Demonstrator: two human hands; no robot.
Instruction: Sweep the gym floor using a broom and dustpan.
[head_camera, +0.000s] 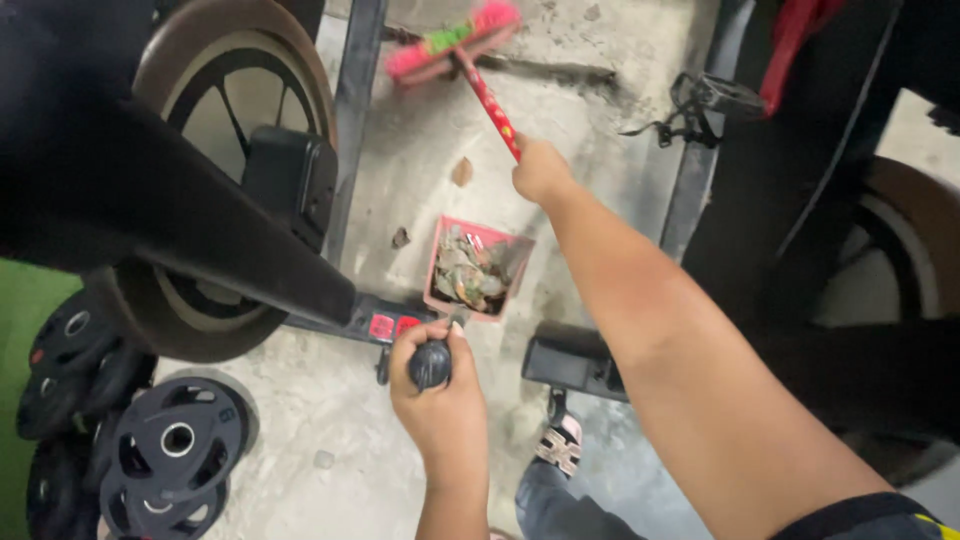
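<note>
1. Gym floor (430, 170), bare concrete, gritty and stained. Green mat at far left edge.
2. Left: stack of black weight plates (170, 445) at lower left corner; exercise bike flywheel (215, 120) above it, its frame running toward centre.
3. Left hand (440, 395) closed around the black grip of a pink dustpan (478, 268). Pan sits mid-floor, mouth facing away, already loaded with dry leaves and debris.
4. Right hand (540, 170) clamped on the red handle of a pink broom (455, 40); head is at the top edge of the floor, well apart from the pan.
5. Loose leaf (462, 172) lies between broom and pan.
6. Judgement: sweep-in step, mid-way. Next move calls for a short pull toward the pan mouth, pan held flat.
7. Right: second bike's pedal (705, 100), dark frame.
</note>
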